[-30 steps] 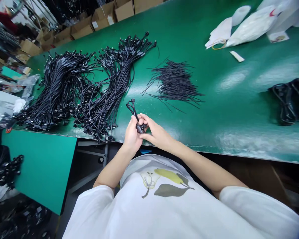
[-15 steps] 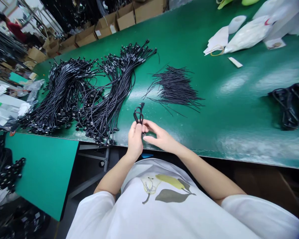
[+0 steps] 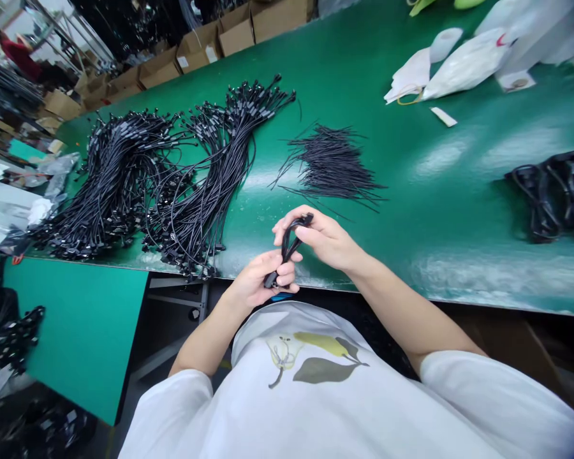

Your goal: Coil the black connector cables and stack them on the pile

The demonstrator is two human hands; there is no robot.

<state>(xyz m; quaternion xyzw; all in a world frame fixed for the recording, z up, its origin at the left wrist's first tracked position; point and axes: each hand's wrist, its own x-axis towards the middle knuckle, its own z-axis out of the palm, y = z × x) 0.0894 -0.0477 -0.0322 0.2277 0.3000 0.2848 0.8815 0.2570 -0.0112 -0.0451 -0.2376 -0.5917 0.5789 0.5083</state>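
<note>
A short black cable (image 3: 288, 245), looped into a small coil, is held between my two hands over the table's front edge. My left hand (image 3: 263, 275) grips the lower end of the coil, where a connector pokes out. At the upper end, my right hand (image 3: 324, 239) has its fingers and thumb around the loop near another plug. Beyond my hands lies a loose pile of thin black ties (image 3: 337, 162). Long black cables (image 3: 220, 175) with connectors on their ends are heaped to the left.
A second cable heap (image 3: 115, 172) lies farther left on the green table (image 3: 411, 223). Coiled black cables (image 3: 555, 194) sit at the right, white bags and paper (image 3: 463, 70) at the back right. Cardboard boxes (image 3: 198, 48) line the far edge; a person (image 3: 22, 57) sits beyond.
The cable coil has turned and now tilts to the right. My right hand has moved from the lower end up to the top of the loop; my left hand now holds its lower end.
</note>
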